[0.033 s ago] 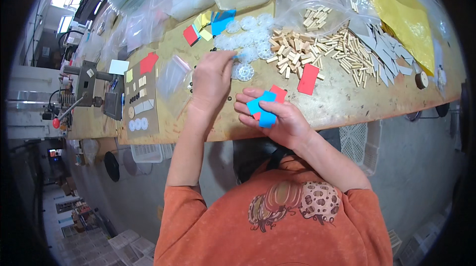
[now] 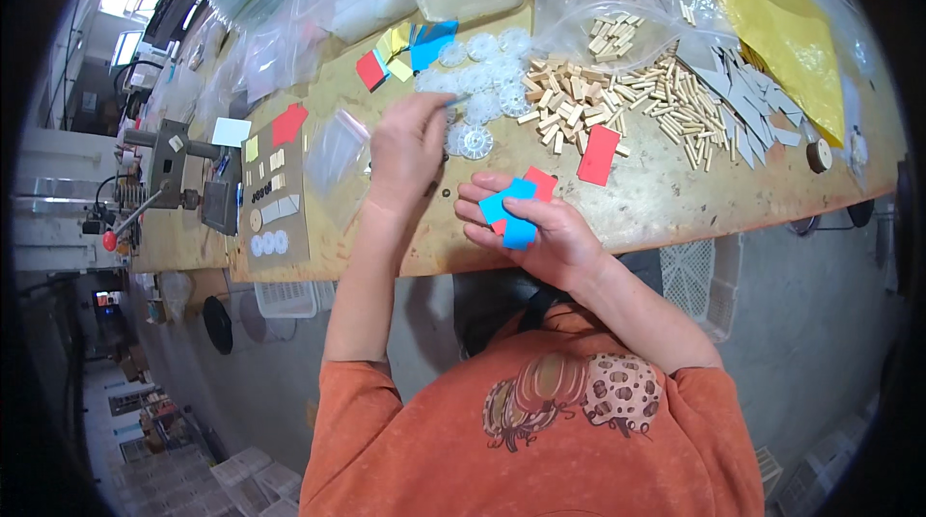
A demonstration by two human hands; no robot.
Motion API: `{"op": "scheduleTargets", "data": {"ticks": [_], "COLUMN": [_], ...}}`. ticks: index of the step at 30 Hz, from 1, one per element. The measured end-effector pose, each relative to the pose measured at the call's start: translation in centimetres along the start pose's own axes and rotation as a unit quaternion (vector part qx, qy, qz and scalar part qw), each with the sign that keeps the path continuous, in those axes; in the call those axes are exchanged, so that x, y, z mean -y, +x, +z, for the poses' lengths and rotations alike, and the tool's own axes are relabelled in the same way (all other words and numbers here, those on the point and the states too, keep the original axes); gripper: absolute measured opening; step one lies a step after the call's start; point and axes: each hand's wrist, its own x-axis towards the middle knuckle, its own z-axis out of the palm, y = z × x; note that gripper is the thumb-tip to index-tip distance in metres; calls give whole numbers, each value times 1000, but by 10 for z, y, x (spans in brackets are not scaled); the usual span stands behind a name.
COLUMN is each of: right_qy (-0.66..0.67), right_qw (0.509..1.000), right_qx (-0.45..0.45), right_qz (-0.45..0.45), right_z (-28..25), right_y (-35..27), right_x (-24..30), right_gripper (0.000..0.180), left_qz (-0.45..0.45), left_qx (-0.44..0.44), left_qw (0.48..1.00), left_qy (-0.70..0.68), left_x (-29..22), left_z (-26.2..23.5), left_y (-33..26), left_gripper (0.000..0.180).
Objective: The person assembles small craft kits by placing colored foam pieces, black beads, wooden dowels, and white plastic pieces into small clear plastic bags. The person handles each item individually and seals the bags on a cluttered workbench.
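The right hand (image 2: 564,242) is lying palm up, its thumb pressing flat bright-blue rectangular cards (image 2: 494,208) and flat red cards (image 2: 543,180) against the fingers, which are gripping them; the palm is apparently serving as a shelf that keeps the stack from sliding. The left hand (image 2: 403,150) is hovering just beside clear plastic toothed discs (image 2: 482,110), its fingers bunching near a blue sliver; whether they are gripping it cannot be told. On the far side of the table (image 2: 694,199), pale wooden blocks (image 2: 569,93) and thin wooden rods (image 2: 690,117) are lying in adjoining heaps, probably for easy reach.
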Motion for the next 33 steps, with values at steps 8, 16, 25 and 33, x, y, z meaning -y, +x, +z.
{"op": "scheduleTargets", "data": {"ticks": [8, 16, 25, 33], "right_qy": [21, -12, 22, -126], "right_qw": [1000, 1000, 999, 989], "right_qx": [-3, 0, -12, -56], "right_qz": [12, 24, 43, 54], "right_z": [5, 4, 5, 24], "right_y": [4, -5, -6, -16], "right_x": [-1, 6, 6, 7], "right_gripper": [49, 50, 21, 9], "left_qz": [-81, -34, 124, 152], "left_qx": [-68, 267, 159, 189], "left_qw": [993, 919, 971, 955], "left_qy": [43, -289, -128, -170], "left_x": [74, -69, -82, -68], "left_z": [3, -38, -22, -19], "left_y": [67, -20, -66, -63], "left_gripper": [39, 97, 109, 104]}}
